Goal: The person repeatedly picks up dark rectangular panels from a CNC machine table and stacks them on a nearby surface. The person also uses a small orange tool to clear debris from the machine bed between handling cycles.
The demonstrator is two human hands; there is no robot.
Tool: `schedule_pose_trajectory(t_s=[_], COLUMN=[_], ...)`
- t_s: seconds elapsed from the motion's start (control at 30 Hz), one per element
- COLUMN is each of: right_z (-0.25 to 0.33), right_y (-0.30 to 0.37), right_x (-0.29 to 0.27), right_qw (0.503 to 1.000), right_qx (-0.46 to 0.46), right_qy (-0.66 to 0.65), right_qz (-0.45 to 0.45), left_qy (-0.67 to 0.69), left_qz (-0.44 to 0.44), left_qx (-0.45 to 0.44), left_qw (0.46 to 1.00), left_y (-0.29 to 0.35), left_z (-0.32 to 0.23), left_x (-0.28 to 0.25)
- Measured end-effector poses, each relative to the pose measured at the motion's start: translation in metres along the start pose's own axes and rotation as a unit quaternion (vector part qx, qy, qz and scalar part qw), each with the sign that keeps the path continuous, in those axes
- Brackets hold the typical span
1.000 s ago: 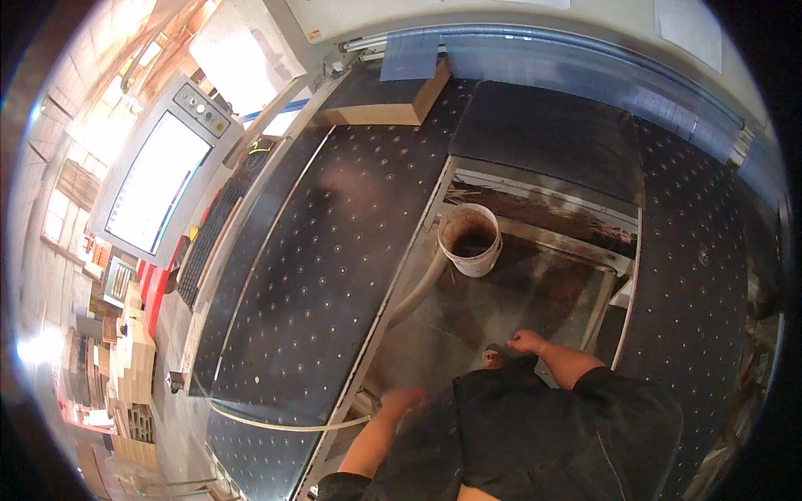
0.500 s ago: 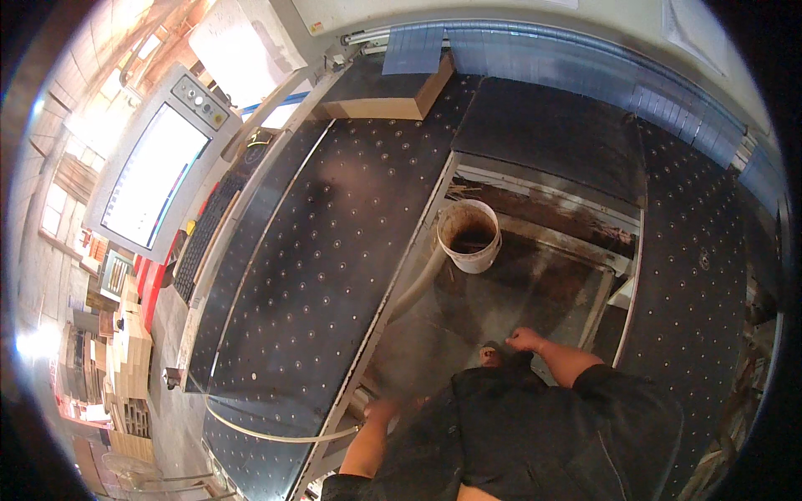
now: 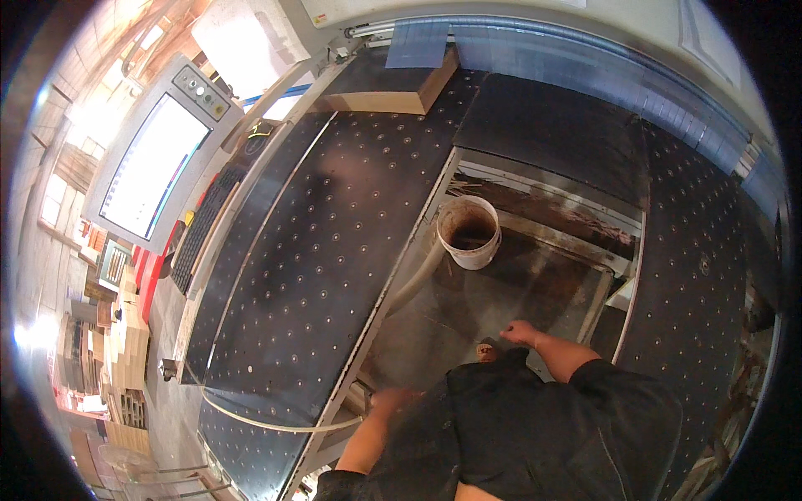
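Note:
My right hand (image 3: 520, 333) is closed, held out over the concrete floor at the front of the gap between two dark table sections. What it holds, if anything, is too small to make out. Just left of it shows a small brown-tan thing (image 3: 486, 351) at the edge of my dark clothing; its kind is unclear. My left hand (image 3: 393, 402) is low beside the left table section, smeared by motion, with its fingers partly against my black shirt (image 3: 535, 426). Ahead on the floor stands a dirty white bucket (image 3: 470, 242) with dark contents at its bottom.
A studded black table (image 3: 326, 242) runs along the left, another (image 3: 689, 275) along the right. A dark-topped crosspiece (image 3: 551, 134) joins them under blue strip curtains (image 3: 585, 75). A pale hose (image 3: 276, 426) crosses the left table's near end. A monitor (image 3: 154, 163) and keyboard (image 3: 205, 225) stand far left.
The view has shifted slightly. My left hand has moved a little forward and right, blurred in both frames. My right hand stays closed and has shifted slightly forward. The bucket has stayed put.

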State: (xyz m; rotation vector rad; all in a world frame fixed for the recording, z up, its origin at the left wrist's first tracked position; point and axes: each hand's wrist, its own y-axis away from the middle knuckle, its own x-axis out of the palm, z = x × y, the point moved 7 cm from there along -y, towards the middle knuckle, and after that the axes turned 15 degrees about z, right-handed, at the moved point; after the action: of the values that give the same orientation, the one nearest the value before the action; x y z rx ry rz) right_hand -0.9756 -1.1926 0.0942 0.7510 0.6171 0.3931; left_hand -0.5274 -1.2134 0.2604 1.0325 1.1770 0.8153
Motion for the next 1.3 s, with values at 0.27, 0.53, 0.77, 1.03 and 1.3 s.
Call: schedule_pose_trajectory(t_s=[0.27, 0.53, 0.77, 1.03, 1.3], right_z=[-0.006, -0.004, -0.009, -0.011, 0.010], right_y=[-0.003, 0.000, -0.005, -0.003, 0.017], right_x=[0.004, 0.004, 0.004, 0.004, -0.007], right_qw=[0.999, 1.000, 1.000, 1.000, 0.999], right_qx=[0.003, 0.012, 0.018, 0.018, 0.024], right_qy=[0.017, -0.024, 0.003, 0.007, -0.005], right_qz=[-0.029, -0.006, -0.022, -0.007, 0.021], left_qy=[-0.009, 0.013, 0.052, 0.007, -0.030], left_qz=[0.020, 0.017, 0.073, -0.064, -0.032], left_qx=[-0.021, -0.078, -0.114, -0.153, -0.078], left_qw=[1.000, 0.997, 0.989, 0.986, 0.996], left_y=[-0.002, -0.045, -0.066, -0.064, -0.041], left_z=[0.011, 0.056, 0.083, 0.095, 0.060], left_x=[-0.002, 0.015, 0.036, 0.050, 0.037])
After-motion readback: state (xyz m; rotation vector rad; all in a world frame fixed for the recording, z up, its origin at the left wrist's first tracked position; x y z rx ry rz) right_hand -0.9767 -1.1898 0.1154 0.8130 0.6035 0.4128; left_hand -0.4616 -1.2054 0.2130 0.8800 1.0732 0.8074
